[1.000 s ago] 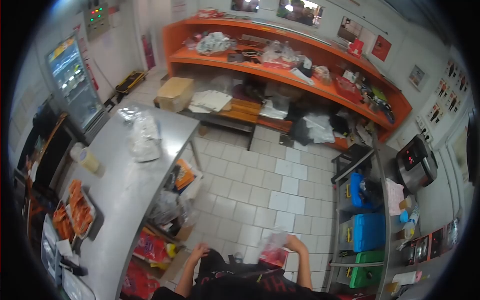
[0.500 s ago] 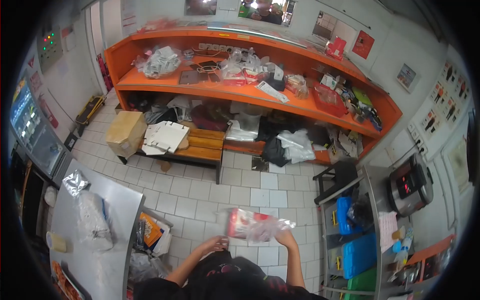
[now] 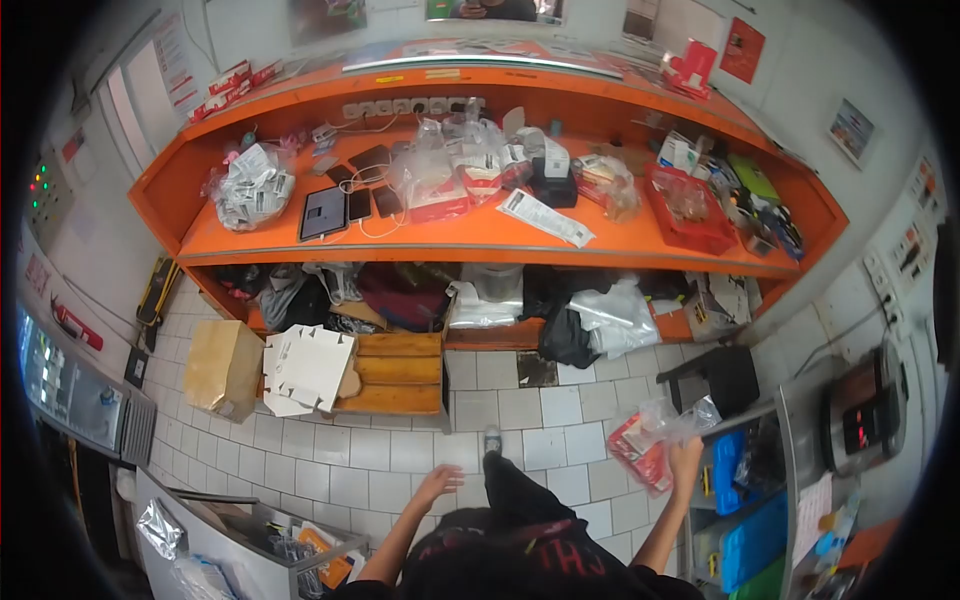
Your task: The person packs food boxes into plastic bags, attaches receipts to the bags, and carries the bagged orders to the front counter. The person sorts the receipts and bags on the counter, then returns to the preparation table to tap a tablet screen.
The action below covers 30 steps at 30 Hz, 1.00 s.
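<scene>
My right hand [image 3: 685,458] is closed on the gathered top of a clear plastic bag [image 3: 662,425]. Inside that bag shows a red-and-white packet [image 3: 640,455], hanging over the floor at the right, near the metal rack. Nothing is in my left hand [image 3: 440,483], which is held out over the floor tiles with its fingers apart. Ahead of both hands stands an orange counter [image 3: 420,247] with a shelf below it. On it sit clear bags with red-and-white items [image 3: 440,185], a black printer [image 3: 553,185] and a long white paper strip [image 3: 546,218].
A wooden bench [image 3: 395,372] stands ahead left, with flattened white boxes [image 3: 308,368] and a cardboard box [image 3: 220,368]. At the right are a black stool [image 3: 712,380] and a rack with blue bins [image 3: 752,540]. A metal table [image 3: 150,500] is at the left.
My view has come closer to the orange counter. The bag has swung to the right in my right hand, and my left hand is now farther from it. A foot has stepped into view.
</scene>
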Available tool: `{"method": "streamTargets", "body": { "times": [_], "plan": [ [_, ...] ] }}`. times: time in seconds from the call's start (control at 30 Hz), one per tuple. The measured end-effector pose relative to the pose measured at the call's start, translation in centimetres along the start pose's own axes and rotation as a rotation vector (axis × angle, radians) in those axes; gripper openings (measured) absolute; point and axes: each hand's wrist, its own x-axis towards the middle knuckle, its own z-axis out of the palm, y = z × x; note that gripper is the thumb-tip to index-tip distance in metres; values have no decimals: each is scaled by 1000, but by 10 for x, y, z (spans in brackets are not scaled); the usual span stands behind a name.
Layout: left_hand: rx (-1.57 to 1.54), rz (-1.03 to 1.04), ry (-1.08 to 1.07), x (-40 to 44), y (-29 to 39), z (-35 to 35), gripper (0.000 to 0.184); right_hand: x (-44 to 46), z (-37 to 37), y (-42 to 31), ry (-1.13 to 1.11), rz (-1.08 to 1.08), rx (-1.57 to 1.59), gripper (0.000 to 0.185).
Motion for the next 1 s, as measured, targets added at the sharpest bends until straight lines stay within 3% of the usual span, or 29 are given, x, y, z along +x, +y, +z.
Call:
{"method": "streamTargets", "body": {
  "times": [0.2, 0.27, 0.4, 0.47, 0.53, 0.67, 0.73, 0.87, 0.93, 1.0],
  "plan": [
    [-224, -116, 269, 47, 77, -32, 37, 157, 110, -92, -186, -328, 101, 20],
    [-293, -101, 361, 69, 87, -43, 39, 222, 141, -112, -348, -287, 54, 22],
    [-350, -22, 532, 126, 121, -60, 37, 353, 192, -165, -92, -479, 183, 19],
    [-391, -16, 575, 163, 157, -67, 34, 396, 195, -214, -181, 37, 693, 17],
    [-412, 16, 601, 210, 185, -80, 30, 463, 213, -225, -82, 104, 741, 23],
    [-18, 383, 677, 308, 255, -126, 21, 581, 253, -214, -158, 80, 1017, 26],
    [299, 576, 773, 323, 359, -117, 29, 616, 272, -247, -46, 209, 1336, 28],
    [729, 795, 884, 381, 477, -130, 56, 702, 319, -245, 41, 240, 1377, 34],
    [565, 862, 879, 401, 527, -130, 64, 735, 338, -261, 0, 263, 1334, 38],
    [607, 847, 931, 431, 540, -140, 61, 773, 359, -271, -97, 275, 1258, 48]
  ]
}}
